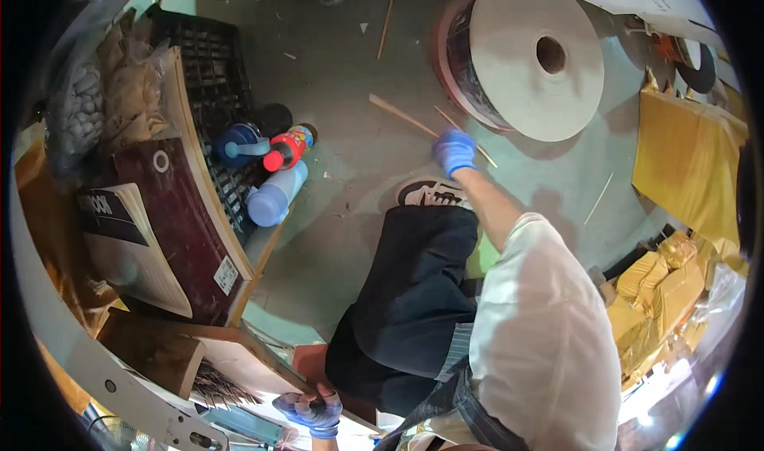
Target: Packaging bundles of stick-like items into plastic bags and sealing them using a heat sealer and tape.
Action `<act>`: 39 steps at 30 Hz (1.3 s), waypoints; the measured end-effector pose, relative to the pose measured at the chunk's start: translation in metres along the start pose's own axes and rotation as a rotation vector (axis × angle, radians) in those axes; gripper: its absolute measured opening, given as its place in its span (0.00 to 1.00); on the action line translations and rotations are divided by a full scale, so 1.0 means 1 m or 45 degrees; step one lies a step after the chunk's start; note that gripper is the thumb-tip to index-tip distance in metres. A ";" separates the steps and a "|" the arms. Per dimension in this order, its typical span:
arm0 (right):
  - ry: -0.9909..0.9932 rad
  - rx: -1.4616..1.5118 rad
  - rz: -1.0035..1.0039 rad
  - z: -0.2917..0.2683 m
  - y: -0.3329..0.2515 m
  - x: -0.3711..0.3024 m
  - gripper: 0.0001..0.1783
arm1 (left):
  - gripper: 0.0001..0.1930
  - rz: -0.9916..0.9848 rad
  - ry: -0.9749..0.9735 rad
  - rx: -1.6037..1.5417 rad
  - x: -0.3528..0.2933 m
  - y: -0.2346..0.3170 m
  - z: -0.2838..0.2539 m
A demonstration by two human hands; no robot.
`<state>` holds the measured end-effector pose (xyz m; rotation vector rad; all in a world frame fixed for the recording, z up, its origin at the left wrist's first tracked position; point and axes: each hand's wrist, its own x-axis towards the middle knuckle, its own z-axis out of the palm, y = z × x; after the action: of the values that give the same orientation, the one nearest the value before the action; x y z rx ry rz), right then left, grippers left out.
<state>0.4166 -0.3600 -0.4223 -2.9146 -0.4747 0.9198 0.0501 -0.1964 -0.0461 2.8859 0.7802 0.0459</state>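
Tan strip, slender, flaring at one end; right hand grasps it; whether left hand grips, I cannot tell.

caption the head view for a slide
Blue-gloved right hand at thin strips near a large pale-faced reel

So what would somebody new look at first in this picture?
Probably the huge pale reel at the upper right, with a round hole in its middle. Next, perhaps, the red-capped bottle left of centre, just above a pale blue bottle. Then the blue-gloved right hand, near the middle, at a thin wooden strip.
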 end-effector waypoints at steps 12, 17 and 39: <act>0.354 0.224 -0.361 -0.020 -0.049 0.094 0.10 | 0.11 -0.126 0.253 -0.032 -0.008 -0.001 0.012; 0.352 0.203 -0.233 -0.028 -0.094 0.227 0.11 | 0.17 -0.084 0.052 -0.099 -0.007 -0.005 0.005; -0.675 1.308 -1.051 -0.289 -0.165 -0.363 0.16 | 0.20 -0.648 0.157 -2.233 0.089 0.100 -0.087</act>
<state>0.2541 -0.2995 0.0387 -1.3619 -0.8065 1.2318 0.1707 -0.2248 0.0542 1.0230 0.7889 0.5251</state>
